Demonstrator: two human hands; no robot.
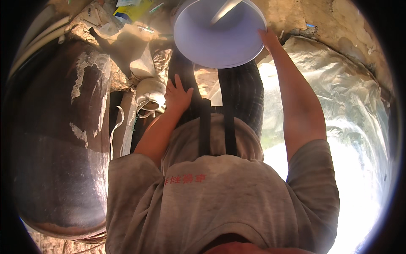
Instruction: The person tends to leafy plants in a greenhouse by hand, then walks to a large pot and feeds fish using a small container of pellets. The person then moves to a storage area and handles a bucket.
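My right hand (271,38) grips the right rim of a wide, pale lavender-white bucket or basin (219,47), held over my knees with its inside facing me. A bright streak crosses the inside wall; whether it is light or an object is unclear. My left hand (178,97) has its fingers apart and holds nothing. It is at my left thigh, in dark trousers (242,92); whether it rests on the cloth is hard to tell. Just left of that hand is a dull metal kettle or pot (149,90) with a looped handle.
A large dark vat (60,143) with a flaking surface stands close on my left. Crumpled clear plastic sheeting (333,82) covers the right side, brightly lit. Pale pipes (41,39) run at upper left. A yellow packet (134,12) lies among litter ahead, near an earthen surface (304,14).
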